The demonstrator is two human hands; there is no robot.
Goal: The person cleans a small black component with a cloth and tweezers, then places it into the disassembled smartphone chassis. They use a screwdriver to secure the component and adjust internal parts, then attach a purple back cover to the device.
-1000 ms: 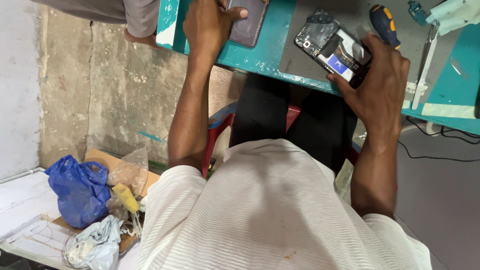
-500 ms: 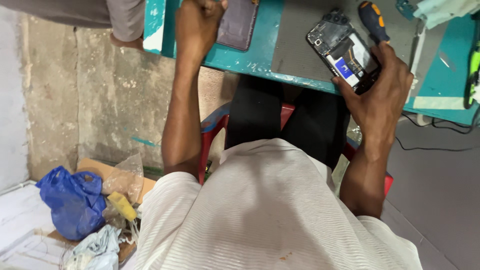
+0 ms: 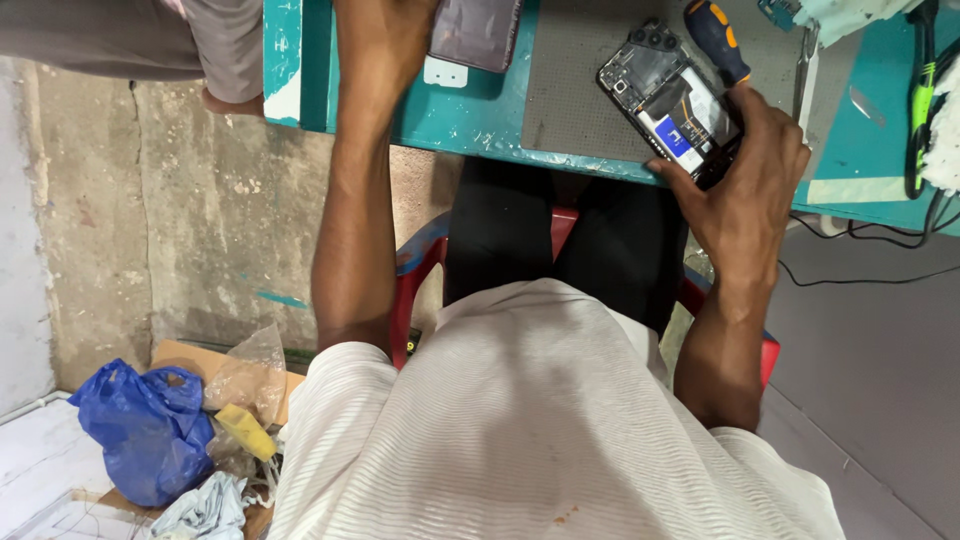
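My right hand (image 3: 752,170) grips an opened phone (image 3: 668,100) with its back off, circuit parts and a blue and white label showing, over the grey mat (image 3: 570,80) on the teal table. A screwdriver with a blue and orange handle (image 3: 716,38) lies just beyond the phone, touching my fingertips. My left hand (image 3: 385,25) reaches up past the table edge beside a dark phone cover (image 3: 475,30); its fingers are cut off by the frame's top. A small white card (image 3: 445,72) lies under the cover.
The teal table (image 3: 440,110) has a chipped front edge. A green-handled tool (image 3: 918,100), tweezers (image 3: 805,60) and black cables (image 3: 860,270) lie at right. Another person's leg (image 3: 200,50) stands at upper left. A blue bag (image 3: 145,430) and rubbish lie on the floor. I sit on a red chair (image 3: 420,270).
The view has shifted down, so the table sits higher in the frame. My left hand has slid partly out of view at the top. My right hand still holds the phone.
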